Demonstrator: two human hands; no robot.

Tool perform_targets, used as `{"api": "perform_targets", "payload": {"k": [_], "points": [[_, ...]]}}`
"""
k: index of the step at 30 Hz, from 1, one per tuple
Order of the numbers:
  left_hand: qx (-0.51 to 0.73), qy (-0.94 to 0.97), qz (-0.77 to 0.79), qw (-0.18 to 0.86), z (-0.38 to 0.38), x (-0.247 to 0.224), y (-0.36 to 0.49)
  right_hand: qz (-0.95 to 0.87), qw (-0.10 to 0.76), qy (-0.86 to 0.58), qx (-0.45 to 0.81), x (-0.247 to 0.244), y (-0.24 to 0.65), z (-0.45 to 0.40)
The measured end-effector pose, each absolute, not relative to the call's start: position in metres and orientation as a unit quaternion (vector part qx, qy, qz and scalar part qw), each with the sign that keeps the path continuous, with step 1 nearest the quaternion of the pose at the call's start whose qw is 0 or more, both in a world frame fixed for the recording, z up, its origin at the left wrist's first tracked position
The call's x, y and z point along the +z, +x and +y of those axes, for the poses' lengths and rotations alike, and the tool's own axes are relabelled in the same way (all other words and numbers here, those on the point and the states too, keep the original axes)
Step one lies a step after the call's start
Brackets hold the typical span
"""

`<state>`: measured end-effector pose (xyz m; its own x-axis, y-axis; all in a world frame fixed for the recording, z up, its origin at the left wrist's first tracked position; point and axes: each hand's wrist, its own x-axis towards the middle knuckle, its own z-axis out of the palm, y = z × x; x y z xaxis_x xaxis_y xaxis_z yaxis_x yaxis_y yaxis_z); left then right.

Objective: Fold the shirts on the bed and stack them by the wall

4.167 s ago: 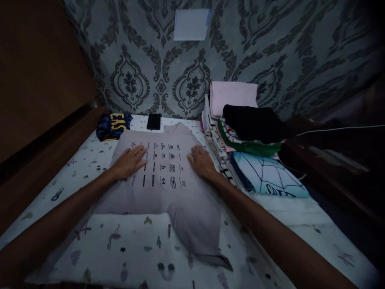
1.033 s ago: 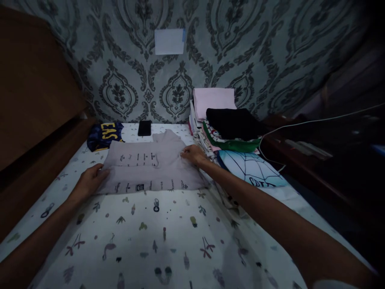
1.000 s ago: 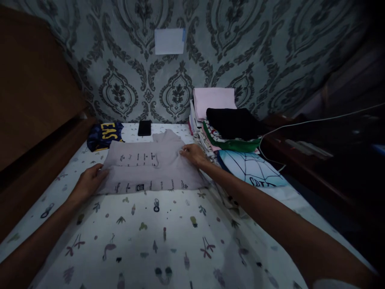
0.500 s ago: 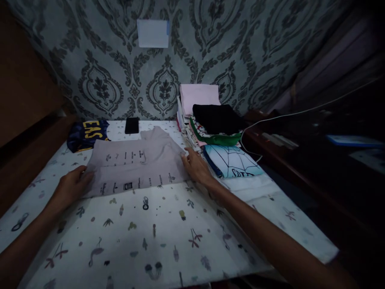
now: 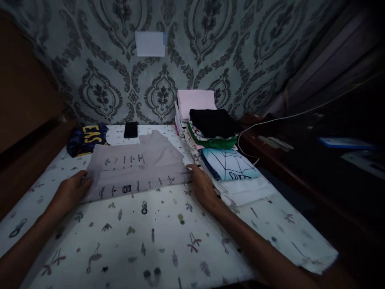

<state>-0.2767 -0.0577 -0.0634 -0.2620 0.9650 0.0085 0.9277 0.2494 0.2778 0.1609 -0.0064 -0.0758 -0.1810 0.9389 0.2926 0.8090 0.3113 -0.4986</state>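
Observation:
A light greyish-pink shirt (image 5: 120,176) with rows of small dark printed logos lies partly folded across the cloth-covered surface, its upper part spread toward the wall. At the shirt's left edge my left hand (image 5: 70,188) is closed, the edge between thumb and fingers. My right hand (image 5: 203,186) pinches its right near corner, fingertips partly hidden under the fabric. Just right of that hand lie a white folded cloth (image 5: 249,190) and a folded blue-and-white garment (image 5: 230,164) with a web print.
Behind stands a stack of folded clothes with a black garment (image 5: 213,122) and a pink one (image 5: 197,100). A dark phone (image 5: 130,129) and a navy garment (image 5: 88,138) with yellow letters lie at the back left. A white cable (image 5: 279,119) runs at right.
My right hand has shifted from the shirt's right side toward me, to its near corner. The left hand stays at the left edge. The camera view has tilted slightly upward.

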Motion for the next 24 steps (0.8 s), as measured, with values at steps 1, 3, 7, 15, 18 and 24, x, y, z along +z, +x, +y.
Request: {"api": "perform_targets", "payload": {"k": [1, 3, 7, 15, 18, 24], "points": [[0.096, 0.602, 0.789, 0.079, -0.058, -0.062, -0.275, -0.773, 0.246, -0.576, 0.105, -0.076, 0.162, -0.006], [0.059, 0.595, 0.798, 0.076, -0.061, -0.056, -0.269, -0.786, 0.209, -0.574, 0.093, -0.075, 0.163, -0.005], [0.006, 0.575, 0.814, 0.078, -0.071, -0.039, -0.256, -0.778, 0.256, -0.564, 0.101, -0.071, 0.166, -0.009], [0.06, 0.741, 0.667, -0.041, -0.064, -0.023, -0.196, -0.727, 0.199, -0.649, 0.1, -0.073, 0.161, -0.029], [0.103, 0.844, 0.519, 0.085, -0.053, -0.039, -0.164, -0.74, 0.242, -0.619, 0.103, -0.072, 0.159, -0.026], [0.152, 0.856, 0.488, 0.082, -0.036, -0.065, -0.149, -0.692, 0.403, -0.563, 0.203, -0.061, 0.164, -0.022]]}}
